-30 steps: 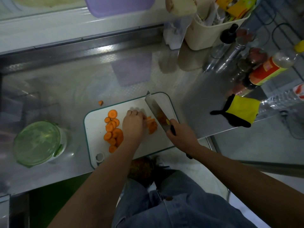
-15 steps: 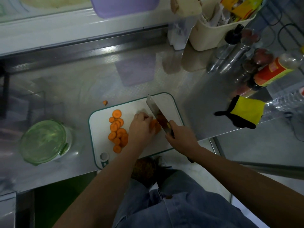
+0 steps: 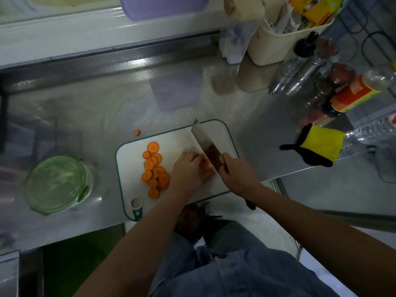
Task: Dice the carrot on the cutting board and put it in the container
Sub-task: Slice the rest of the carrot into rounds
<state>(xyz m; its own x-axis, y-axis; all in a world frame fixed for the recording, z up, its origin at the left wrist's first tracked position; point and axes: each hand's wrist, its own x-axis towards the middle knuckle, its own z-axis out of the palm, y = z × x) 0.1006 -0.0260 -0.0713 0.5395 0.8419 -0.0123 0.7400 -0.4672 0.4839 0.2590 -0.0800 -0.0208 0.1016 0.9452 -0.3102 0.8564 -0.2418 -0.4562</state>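
A white cutting board [image 3: 220, 133] with a green rim lies on the steel counter. Several round carrot slices [image 3: 155, 169] are piled on its left half. My left hand [image 3: 189, 170] presses down on more carrot pieces [image 3: 206, 166], which it mostly hides. My right hand [image 3: 237, 173] grips the handle of a cleaver [image 3: 204, 141] whose blade stands on the board right beside my left fingers. A round glass container with a green lid [image 3: 56, 184] sits to the left of the board, lid on.
One stray carrot bit [image 3: 137, 132] lies on the counter behind the board. At the right are a yellow and black glove [image 3: 319, 145], several bottles [image 3: 353, 95] and a beige basket [image 3: 276, 43]. The counter's front edge runs just under the board.
My left hand curled tighter over the carrot pieces and the cleaver closed in against my fingers. The camera view drifted, so everything sits further right in the frame.
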